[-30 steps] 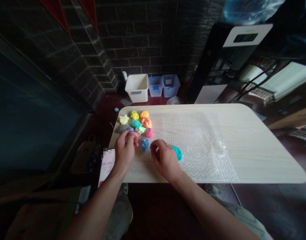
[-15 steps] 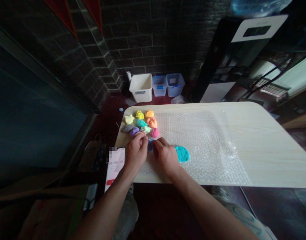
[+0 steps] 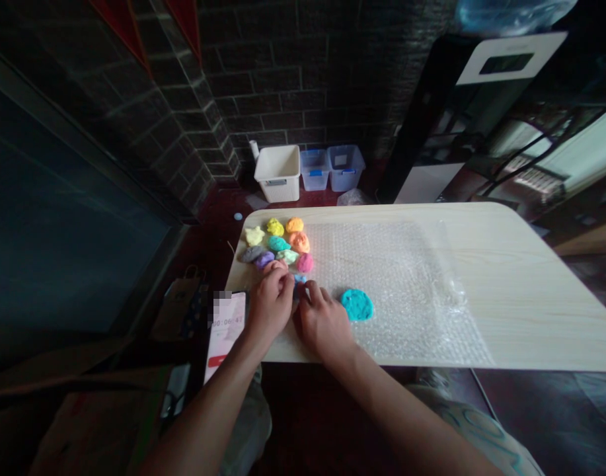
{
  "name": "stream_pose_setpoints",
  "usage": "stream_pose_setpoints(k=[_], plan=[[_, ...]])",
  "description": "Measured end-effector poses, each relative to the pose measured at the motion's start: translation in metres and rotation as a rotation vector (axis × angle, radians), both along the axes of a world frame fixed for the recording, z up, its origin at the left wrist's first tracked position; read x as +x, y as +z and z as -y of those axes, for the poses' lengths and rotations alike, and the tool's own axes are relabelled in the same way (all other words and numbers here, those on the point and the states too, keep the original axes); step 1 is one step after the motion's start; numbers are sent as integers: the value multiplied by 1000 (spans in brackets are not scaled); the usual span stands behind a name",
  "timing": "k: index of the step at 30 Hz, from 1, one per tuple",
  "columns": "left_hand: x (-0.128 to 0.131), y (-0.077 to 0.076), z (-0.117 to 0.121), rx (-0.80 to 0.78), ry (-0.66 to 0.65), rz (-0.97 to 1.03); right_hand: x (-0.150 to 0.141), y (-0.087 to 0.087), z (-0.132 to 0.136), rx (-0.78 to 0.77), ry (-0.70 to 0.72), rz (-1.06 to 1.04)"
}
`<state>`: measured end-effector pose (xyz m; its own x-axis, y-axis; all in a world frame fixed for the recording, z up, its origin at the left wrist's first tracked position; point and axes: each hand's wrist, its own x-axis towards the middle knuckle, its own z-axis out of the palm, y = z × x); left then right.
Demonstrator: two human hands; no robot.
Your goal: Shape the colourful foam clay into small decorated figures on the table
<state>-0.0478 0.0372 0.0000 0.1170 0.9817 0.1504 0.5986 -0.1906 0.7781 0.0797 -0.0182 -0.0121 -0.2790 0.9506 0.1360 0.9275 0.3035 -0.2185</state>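
Observation:
A lump of blue modelling clay shows between my two hands, mostly covered by the fingers. My left hand is closed, its thumb and fingertips pinching the clay from the left. From the right, my right hand grips it with curled fingers. A flattened turquoise clay disc lies on the bubble wrap, just right of my right hand. Beyond my left hand sit several clay lumps, among them a pink one, a purple one and a pale green one.
The wooden table extends far to the right. A phone with a running timer is by the table's left edge. On the floor behind stand a white basket and two blue-tinted bins. A water dispenser rises at the back right.
My right hand has shifted slightly down and turned, so more of the blue clay and the turquoise disc's left side show. The left hand stays almost in place; the view has moved slightly.

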Motion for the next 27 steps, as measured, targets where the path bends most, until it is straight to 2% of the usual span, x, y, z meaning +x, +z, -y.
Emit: stream_pose_setpoints(k=[6,17,21,27], plan=[[2,-1,0,5,5,-24,-4,1,5,-1,28,3],[2,-7,-1,-26,7,-38,-2,-1,4,8,0,-18],[2,-8,-3,-21,-8,-21,3,2,4,-32,-47,-180],[0,-6,-5,-28,-13,11,16,3,0,-129,-71,-567]])
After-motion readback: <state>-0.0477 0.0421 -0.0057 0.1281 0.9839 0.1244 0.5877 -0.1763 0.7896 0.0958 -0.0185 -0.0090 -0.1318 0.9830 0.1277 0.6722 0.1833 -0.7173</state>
